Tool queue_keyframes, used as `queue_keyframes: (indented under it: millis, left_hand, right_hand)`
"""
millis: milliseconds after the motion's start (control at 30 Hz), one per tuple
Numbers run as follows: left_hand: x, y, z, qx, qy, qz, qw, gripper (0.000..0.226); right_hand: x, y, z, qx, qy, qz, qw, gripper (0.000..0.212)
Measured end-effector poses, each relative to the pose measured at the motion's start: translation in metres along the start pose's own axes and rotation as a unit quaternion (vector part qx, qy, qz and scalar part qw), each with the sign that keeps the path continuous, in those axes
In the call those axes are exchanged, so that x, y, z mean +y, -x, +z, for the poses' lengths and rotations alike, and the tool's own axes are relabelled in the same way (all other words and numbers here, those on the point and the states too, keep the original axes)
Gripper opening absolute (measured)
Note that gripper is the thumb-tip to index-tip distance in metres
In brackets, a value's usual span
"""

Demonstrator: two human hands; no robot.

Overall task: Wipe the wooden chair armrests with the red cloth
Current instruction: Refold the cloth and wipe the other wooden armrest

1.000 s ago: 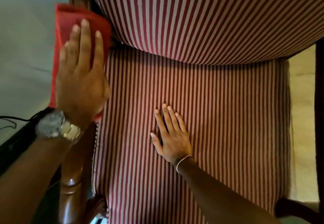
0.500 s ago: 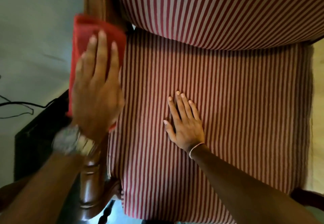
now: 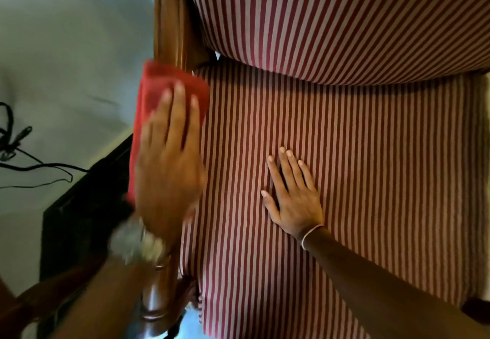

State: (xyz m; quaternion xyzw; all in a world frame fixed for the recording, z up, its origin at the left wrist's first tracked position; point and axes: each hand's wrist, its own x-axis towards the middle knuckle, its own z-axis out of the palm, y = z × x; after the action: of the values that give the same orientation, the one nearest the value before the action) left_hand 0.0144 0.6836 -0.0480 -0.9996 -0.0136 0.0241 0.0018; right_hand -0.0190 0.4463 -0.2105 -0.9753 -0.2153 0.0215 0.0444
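Observation:
The red cloth (image 3: 156, 86) lies over the chair's left wooden armrest (image 3: 169, 20), whose polished brown wood shows beyond the cloth and again near its front end (image 3: 156, 304). My left hand (image 3: 169, 168), wearing a wristwatch, presses flat on the cloth with fingers stretched out; it is motion-blurred. My right hand (image 3: 294, 198) rests flat and open on the red-and-cream striped seat cushion (image 3: 384, 179), holding nothing. The right armrest is barely visible as a dark tip (image 3: 477, 309) at the lower right.
The striped backrest (image 3: 331, 14) fills the top of the view. A dark piece of furniture (image 3: 79, 219) stands left of the chair, with black cables (image 3: 16, 153) lying on the pale floor (image 3: 66, 46) beside it.
My left hand and the red cloth have slid along the left armrest towards me, uncovering more wood near the backrest. The view has shifted, and my right hand stays flat on the seat.

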Motion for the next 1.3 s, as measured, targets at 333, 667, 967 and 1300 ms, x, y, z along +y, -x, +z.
queue_keyframes:
  millis: [333, 667, 967, 1300]
  left_hand:
    - [-0.003, 0.077, 0.017, -0.028, 0.013, 0.006, 0.999, 0.065]
    - [-0.036, 0.082, -0.025, -0.05, 0.343, -0.268, 0.899, 0.089]
    - [-0.054, 0.079, -0.061, -0.096, 0.375, -0.296, 0.873, 0.07]
    - [0.11, 0.078, -0.067, -0.046, 0.479, -0.158, 0.862, 0.036]
  right_hand:
    - [-0.001, 0.0, -0.01, -0.016, -0.02, -0.002, 1.0, 0.071]
    - [-0.065, -0.05, -0.097, -0.112, -0.672, 0.205, 0.703, 0.053]
    - [-0.092, -0.089, -0.133, -0.189, -0.785, 0.154, 0.57, 0.049]
    - [0.059, -0.02, -0.201, -0.08, -0.772, 0.121, 0.618, 0.036]
